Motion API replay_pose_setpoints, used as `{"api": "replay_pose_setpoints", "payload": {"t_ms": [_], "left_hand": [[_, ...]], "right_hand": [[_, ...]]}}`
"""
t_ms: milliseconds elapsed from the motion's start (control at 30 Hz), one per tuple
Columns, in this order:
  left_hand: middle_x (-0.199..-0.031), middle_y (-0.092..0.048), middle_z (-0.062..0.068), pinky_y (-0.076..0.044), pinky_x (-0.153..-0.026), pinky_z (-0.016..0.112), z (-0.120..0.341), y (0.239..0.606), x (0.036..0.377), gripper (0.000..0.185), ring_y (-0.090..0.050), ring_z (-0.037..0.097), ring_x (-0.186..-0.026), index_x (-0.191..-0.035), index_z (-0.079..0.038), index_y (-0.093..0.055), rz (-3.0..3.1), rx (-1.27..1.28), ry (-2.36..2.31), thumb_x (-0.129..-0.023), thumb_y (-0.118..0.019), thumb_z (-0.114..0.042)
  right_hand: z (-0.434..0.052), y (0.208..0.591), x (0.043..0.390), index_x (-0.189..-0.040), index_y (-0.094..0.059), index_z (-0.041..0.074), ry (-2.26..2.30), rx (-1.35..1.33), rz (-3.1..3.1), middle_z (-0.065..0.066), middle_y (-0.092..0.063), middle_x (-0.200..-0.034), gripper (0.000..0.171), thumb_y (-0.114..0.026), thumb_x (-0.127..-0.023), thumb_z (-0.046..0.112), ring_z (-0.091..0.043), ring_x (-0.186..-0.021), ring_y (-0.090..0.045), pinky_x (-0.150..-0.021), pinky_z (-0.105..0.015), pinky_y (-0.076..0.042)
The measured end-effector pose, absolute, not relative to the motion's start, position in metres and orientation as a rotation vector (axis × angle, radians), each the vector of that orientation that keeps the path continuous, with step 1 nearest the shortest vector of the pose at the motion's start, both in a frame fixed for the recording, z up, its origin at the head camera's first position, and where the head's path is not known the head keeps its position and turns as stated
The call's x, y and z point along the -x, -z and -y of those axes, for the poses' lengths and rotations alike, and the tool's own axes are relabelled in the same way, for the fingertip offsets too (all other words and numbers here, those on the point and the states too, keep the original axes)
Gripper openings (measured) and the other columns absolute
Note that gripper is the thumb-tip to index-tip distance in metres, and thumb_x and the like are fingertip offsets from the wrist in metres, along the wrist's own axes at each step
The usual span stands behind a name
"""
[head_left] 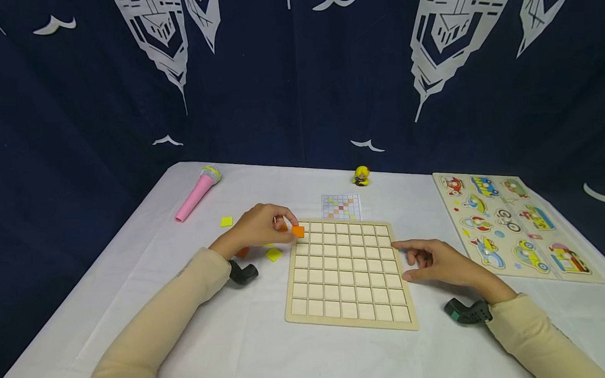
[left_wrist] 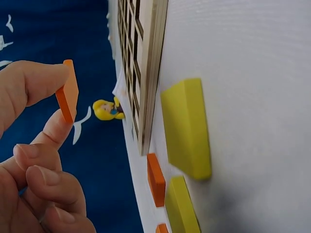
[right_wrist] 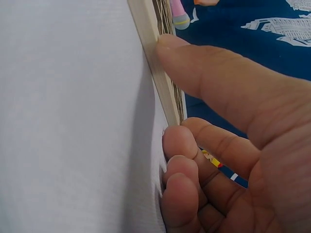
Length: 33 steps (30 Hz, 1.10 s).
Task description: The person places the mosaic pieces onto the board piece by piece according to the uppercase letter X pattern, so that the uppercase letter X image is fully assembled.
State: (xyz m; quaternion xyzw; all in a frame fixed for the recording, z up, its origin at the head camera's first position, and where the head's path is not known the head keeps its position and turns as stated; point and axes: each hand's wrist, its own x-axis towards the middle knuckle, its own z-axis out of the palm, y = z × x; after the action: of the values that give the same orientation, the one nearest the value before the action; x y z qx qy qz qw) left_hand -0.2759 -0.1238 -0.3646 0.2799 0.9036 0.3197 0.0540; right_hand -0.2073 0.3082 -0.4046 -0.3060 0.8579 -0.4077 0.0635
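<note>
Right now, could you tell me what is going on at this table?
A person is working at a wooden grid board on a white table. The left hand pinches an orange tile just above the board's top left corner. The right hand touches the board's right edge with a fingertip. The board's cells look empty. Loose yellow tiles lie left of it, and a small pattern card lies behind it.

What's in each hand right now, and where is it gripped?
Left hand pinches an orange tile by opposite edges. Right hand holds nothing; index fingertip touches the grid board's edge.
</note>
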Motion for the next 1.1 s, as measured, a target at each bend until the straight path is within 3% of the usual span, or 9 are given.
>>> {"api": "replay_pose_setpoints", "payload": {"t_ms": [733, 1100], "left_hand": [[-0.064, -0.047, -0.009, -0.032, -0.062, 0.029, 0.079, 0.367, 0.289, 0.025, -0.041, 0.008, -0.06, -0.106, -0.018, -0.082, -2.771, -0.846, -0.721, -0.086, -0.09, -0.03], [-0.07, -0.049, -0.008, -0.032, -0.066, 0.03, 0.072, 0.37, 0.292, 0.023, -0.046, 0.011, -0.068, -0.105, -0.021, -0.083, -2.771, -0.793, -0.649, -0.086, -0.092, -0.03]], "right_hand": [[-0.307, 0.402, 0.207, -0.14, -0.06, -0.017, 1.222, 0.913, -2.586, 0.001, -0.056, -0.092, 0.062, -0.088, -0.087, 0.001, -0.008, -0.071, -0.048, -0.06, -0.026, -0.042], [-0.307, 0.402, 0.207, -0.139, -0.06, -0.017, 1.229, 0.91, -2.586, 0.001, -0.056, -0.092, 0.062, -0.088, -0.087, 0.0, -0.009, -0.071, -0.048, -0.06, -0.026, -0.042]]}}
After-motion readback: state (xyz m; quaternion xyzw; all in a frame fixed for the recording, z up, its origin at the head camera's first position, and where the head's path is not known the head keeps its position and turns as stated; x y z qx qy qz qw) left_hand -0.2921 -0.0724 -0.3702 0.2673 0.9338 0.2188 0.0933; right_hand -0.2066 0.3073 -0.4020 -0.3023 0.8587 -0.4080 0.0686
